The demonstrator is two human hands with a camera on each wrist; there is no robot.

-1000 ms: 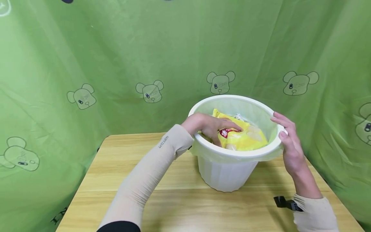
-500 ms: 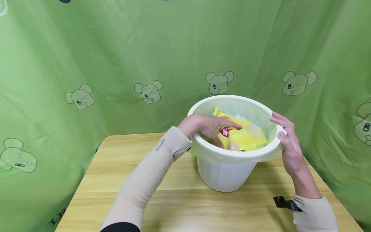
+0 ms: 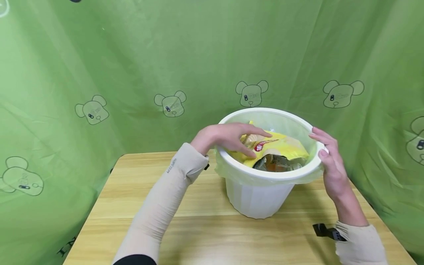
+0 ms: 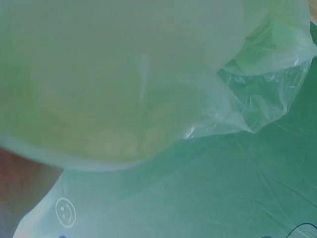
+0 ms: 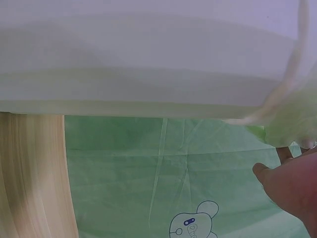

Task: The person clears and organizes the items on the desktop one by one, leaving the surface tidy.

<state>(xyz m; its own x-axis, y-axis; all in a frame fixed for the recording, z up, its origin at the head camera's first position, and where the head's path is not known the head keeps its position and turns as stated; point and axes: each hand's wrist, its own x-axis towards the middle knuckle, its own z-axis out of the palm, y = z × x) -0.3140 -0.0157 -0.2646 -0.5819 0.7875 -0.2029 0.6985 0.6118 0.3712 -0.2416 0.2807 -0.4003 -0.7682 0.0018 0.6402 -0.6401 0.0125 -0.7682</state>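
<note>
A white trash bin [image 3: 260,198], tilted a little, stands on the table with a pale green liner [image 3: 228,176] folded over its rim. Inside lies a crumpled yellow snack wrapper [image 3: 285,145] with a red logo, and in front of it a dark, shiny wrapper [image 3: 273,162]. Over the bin's left rim reaches my left hand [image 3: 232,136], thumb and fingers spread apart above the yellow wrapper; whether the tips touch it I cannot tell. My right hand [image 3: 332,165] grips the right rim, also seen beside the liner in the right wrist view.
The bin stands on a wooden table [image 3: 198,232]. Behind and on both sides hangs a green curtain [image 3: 132,66] printed with bear heads. A black strap [image 3: 328,233] sits at my right sleeve.
My left hand has let go of the yellow wrapper and drawn up and to the left. The dark wrapper has come into sight at the front. The right hand has stayed put.
</note>
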